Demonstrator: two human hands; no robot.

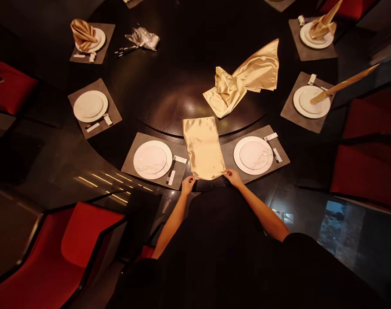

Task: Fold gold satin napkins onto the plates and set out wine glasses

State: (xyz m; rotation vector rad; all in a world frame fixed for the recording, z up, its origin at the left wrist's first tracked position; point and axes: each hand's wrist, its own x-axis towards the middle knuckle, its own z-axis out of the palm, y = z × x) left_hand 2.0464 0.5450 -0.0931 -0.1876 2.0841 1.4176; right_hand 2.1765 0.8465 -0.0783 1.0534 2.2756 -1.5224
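Note:
A gold satin napkin (204, 148), folded into a rectangle, lies flat at the near edge of the dark round table. My left hand (188, 185) pinches its near left corner. At the near right corner my right hand (233, 177) has the cloth between thumb and fingers. White plates stacked in pairs stand on grey placemats to either side, the left plate (152, 159) and the right plate (253, 155). Beyond the napkin lie more gold cloths (243, 81), crumpled and loosely spread.
Chopsticks (171, 170) on a rest lie beside the left plate. Farther off are a plastic bag (145, 38) with chopsticks, a fan-folded napkin (82, 35) and a tall rolled napkin (346, 83) on plates. Red chairs (82, 234) stand around the table.

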